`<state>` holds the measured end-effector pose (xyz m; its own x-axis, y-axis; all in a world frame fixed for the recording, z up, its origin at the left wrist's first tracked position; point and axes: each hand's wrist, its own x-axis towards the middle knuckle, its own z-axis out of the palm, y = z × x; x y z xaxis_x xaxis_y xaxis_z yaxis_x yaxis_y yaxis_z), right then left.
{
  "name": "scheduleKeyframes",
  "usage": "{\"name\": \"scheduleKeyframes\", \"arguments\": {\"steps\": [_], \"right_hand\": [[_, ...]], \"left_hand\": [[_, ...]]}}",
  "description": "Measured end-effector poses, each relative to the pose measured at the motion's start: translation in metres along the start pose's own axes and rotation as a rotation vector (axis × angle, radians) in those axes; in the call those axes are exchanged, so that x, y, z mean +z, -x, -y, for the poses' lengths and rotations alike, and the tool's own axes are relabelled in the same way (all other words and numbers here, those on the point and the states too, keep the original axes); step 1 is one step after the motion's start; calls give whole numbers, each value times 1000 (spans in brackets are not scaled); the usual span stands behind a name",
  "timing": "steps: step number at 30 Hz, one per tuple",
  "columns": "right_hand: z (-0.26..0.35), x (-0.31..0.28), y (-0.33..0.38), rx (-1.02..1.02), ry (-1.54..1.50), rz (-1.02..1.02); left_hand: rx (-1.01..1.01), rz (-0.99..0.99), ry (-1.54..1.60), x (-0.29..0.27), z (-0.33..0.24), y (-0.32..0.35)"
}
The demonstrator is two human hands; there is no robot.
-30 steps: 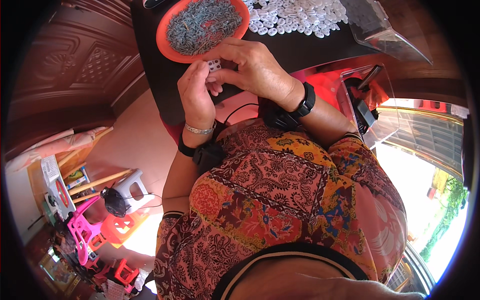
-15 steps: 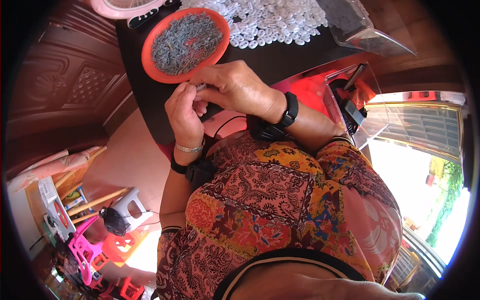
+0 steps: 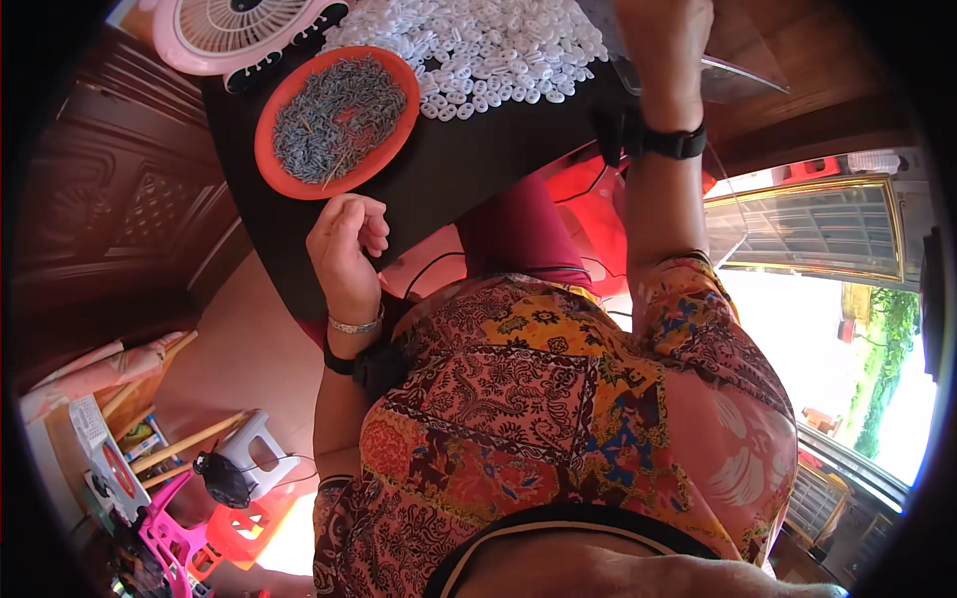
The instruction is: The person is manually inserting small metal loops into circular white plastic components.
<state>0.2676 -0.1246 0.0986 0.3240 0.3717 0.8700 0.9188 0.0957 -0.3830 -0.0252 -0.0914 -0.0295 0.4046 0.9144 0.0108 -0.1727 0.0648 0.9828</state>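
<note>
My left hand [image 3: 348,249] is at the near edge of the dark table, just below an orange plate [image 3: 265,149] heaped with small grey screws [image 3: 339,115]. Its fingers are curled in, and whatever they may hold is hidden. My right hand [image 3: 666,45] is stretched out to the far right, over a clear plastic bin [image 3: 733,80]. The top edge of the picture cuts off its fingers. Between the hands, farther back, lies a wide pile of small white oval plastic pieces with two holes [image 3: 478,50].
A pink fan [image 3: 239,30] stands at the far left, behind the plate. Dark tabletop [image 3: 478,149] lies in front of the white pieces. A carved wooden panel [image 3: 120,189] is on the left. Stools, one grey [image 3: 261,453], are on the floor at lower left.
My hands were together by the plate's near edge, pinching a small white piece. My right hand has since swung far right toward the clear bin; my left stays near the plate.
</note>
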Motion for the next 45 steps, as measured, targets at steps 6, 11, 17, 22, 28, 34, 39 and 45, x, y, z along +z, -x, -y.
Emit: {"name": "scheduleKeyframes", "arguments": {"steps": [6, 11, 17, 22, 28, 34, 39, 45], "right_hand": [[-31, -20, -17, -223, 395, -13], [-26, -23, 37, 143, 176, 474], [-87, -14, 96, 25, 588, 741], [-88, -1, 109, 106, 624, 745], [-71, 35, 117, -52, 567, 685], [-55, 66, 112, -229, 492, 706], [-51, 59, 107, -105, 362, 646], [-20, 36, 105, 500, -438, 781]], "left_hand": [[-1, -10, -27, 0, 1, -1], [-11, -3, -23, -2, 0, 0], [-10, 0, -26, 0, 0, 0], [-3, 3, -36, 0, 2, 0], [-1, 3, -46, 2, -1, 1], [-4, -9, -51, 1, 0, 2], [5, -8, -35, 0, 0, 3], [-28, 31, -32, -1, 1, 0]]}}
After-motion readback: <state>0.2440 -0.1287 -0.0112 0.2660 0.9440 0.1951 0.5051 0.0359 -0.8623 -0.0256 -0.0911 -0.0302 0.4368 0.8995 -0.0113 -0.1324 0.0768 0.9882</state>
